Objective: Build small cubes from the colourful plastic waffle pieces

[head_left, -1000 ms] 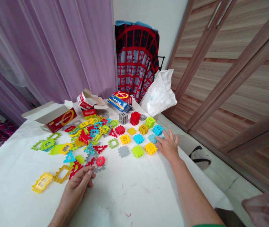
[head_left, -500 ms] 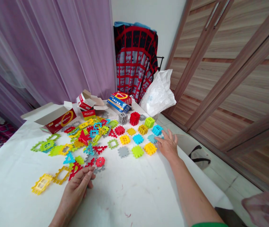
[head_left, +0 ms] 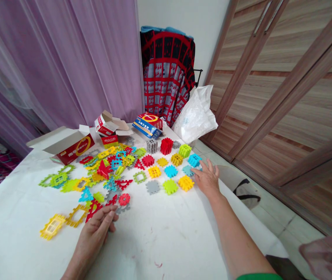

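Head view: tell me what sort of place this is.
Probably a room in a home, perhaps a bedroom: it has a long purple curtain, what looks like a wood-grain wardrobe, and a white-covered table bearing colourful plastic pieces.

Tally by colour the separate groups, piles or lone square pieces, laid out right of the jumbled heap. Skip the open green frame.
Red groups: 2
Grey groups: 3
Green groups: 2
Yellow groups, mustard included: 4
Blue groups, teal included: 3
Total: 14
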A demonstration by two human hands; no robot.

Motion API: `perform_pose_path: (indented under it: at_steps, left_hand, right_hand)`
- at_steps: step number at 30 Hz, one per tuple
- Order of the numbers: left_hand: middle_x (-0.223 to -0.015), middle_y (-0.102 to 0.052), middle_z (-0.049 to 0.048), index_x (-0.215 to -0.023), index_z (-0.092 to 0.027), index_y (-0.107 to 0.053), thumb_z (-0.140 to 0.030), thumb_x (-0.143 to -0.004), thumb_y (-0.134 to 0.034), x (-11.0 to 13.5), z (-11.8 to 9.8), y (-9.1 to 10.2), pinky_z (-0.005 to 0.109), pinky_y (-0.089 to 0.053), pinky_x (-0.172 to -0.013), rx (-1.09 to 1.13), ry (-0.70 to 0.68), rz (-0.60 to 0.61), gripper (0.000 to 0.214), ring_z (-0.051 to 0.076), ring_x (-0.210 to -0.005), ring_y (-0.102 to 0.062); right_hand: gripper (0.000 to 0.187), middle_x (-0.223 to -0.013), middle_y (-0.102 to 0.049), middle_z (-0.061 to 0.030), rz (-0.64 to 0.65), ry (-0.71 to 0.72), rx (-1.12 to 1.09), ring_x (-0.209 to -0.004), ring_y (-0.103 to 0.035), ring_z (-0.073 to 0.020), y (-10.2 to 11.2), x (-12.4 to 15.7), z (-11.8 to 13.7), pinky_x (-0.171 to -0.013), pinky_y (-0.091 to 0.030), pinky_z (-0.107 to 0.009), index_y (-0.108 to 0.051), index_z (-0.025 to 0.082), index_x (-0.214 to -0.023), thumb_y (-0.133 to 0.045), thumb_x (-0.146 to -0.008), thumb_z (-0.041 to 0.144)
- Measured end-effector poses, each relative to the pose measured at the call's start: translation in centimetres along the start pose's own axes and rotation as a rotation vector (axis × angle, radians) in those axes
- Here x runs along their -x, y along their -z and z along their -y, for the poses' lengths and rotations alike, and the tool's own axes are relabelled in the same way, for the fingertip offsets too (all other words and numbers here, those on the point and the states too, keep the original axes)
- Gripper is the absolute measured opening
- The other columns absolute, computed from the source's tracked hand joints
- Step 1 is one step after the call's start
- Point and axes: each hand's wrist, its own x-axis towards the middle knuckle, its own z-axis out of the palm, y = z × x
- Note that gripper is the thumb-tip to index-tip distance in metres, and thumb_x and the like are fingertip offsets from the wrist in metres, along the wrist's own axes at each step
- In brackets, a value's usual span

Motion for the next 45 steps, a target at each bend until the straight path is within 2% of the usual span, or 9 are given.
perform_pose_path:
  at_steps: [8, 19, 22, 26, 31, 36, 41, 45]
  left_hand:
    - [-0.070, -0.067, 0.0020, -0.094, -0.019, -0.068, -0.081, -0.052, -0.066, -0.1, -0.2, 0.0, 0.020, -0.035, -0.036, 0.010, 0.019, -0.009, 0.075, 0.012, -0.051, -0.053]
    - [-0.065, -0.065, 0.0008, -0.091, -0.018, -0.067, -0.085, -0.045, -0.065, 0.2, -0.9, -0.3, 0.020, -0.035, -0.035, -0.011, 0.054, -0.031, 0.081, 0.011, -0.048, -0.050]
    - [-0.064, -0.065, 0.0009, -0.090, -0.018, -0.068, -0.085, -0.044, -0.065, 0.2, -0.9, -0.3, 0.020, -0.035, -0.034, -0.010, 0.045, -0.042, 0.082, 0.012, -0.047, -0.050]
    - [-0.064, -0.065, 0.0012, -0.090, -0.018, -0.068, -0.083, -0.047, -0.066, 0.1, -0.5, -0.1, 0.020, -0.035, -0.034, -0.010, 0.031, -0.034, 0.078, 0.011, -0.046, -0.049]
    - [-0.062, -0.064, -0.0004, -0.093, -0.018, -0.068, -0.077, -0.054, -0.068, -0.3, 0.5, 0.0, 0.019, -0.033, -0.034, 0.029, 0.008, -0.015, 0.070, 0.009, -0.042, -0.045]
    - [-0.063, -0.064, -0.0005, -0.089, -0.019, -0.068, -0.068, -0.057, -0.070, -0.6, 1.3, -0.3, 0.017, -0.029, -0.030, 0.128, -0.015, -0.040, 0.058, 0.010, -0.042, -0.049]
    - [-0.062, -0.062, -0.0025, -0.084, -0.019, -0.067, -0.066, -0.059, -0.071, -1.0, 1.7, -0.2, 0.016, -0.029, -0.029, 0.244, -0.052, -0.067, 0.053, 0.008, -0.040, -0.049]
    - [-0.058, -0.059, -0.0047, -0.081, -0.019, -0.065, -0.064, -0.060, -0.070, -1.1, 1.5, 0.0, 0.015, -0.028, -0.029, 0.299, -0.046, -0.095, 0.051, 0.006, -0.036, -0.046]
  right_hand:
    - [0.030, -0.144, -0.051, -0.0057, 0.013, -0.018, 0.012, -0.141, -0.025, -0.0342, -0.5, -0.1, -0.1, -0.109, -0.017, -0.059, -0.075, 0.035, -0.106, -0.055, -0.088, 0.021]
    - [0.030, -0.141, -0.053, -0.0056, 0.008, -0.033, -0.025, -0.141, -0.028, -0.0331, -0.1, 0.0, 0.2, -0.110, -0.019, -0.059, -0.076, 0.034, -0.101, -0.056, -0.086, 0.018]
    - [0.034, -0.139, -0.055, -0.0058, -0.062, -0.035, -0.047, -0.139, -0.031, -0.0330, -0.3, 0.0, 0.0, -0.109, -0.023, -0.058, -0.075, 0.033, -0.105, -0.055, -0.084, 0.015]
    - [0.038, -0.130, -0.062, -0.0051, -0.226, -0.036, -0.100, -0.133, -0.039, -0.0310, -0.7, 0.4, -0.5, -0.106, -0.029, -0.057, -0.074, 0.031, -0.102, -0.051, -0.082, 0.010]
    - [0.033, -0.112, -0.071, -0.0040, -0.468, 0.012, -0.247, -0.118, -0.054, -0.0238, -0.5, 1.1, 0.0, -0.102, -0.037, -0.044, -0.074, 0.026, -0.092, -0.046, -0.083, 0.009]
    - [0.028, -0.104, -0.073, -0.0050, -0.585, 0.227, -0.392, -0.110, -0.058, -0.0223, 0.2, 1.8, 3.7, -0.099, -0.039, -0.039, -0.072, 0.023, -0.090, -0.047, -0.086, 0.010]
    - [0.029, -0.108, -0.072, -0.0032, -0.489, 0.483, -0.554, -0.113, -0.056, -0.0214, 1.2, 3.2, 10.4, -0.100, -0.040, -0.040, -0.071, 0.024, -0.092, -0.047, -0.087, 0.009]
    - [0.031, -0.110, -0.072, -0.0024, -0.443, 0.597, -0.655, -0.112, -0.056, -0.0206, 2.2, 4.5, 15.9, -0.099, -0.041, -0.041, -0.070, 0.025, -0.092, -0.048, -0.084, 0.005]
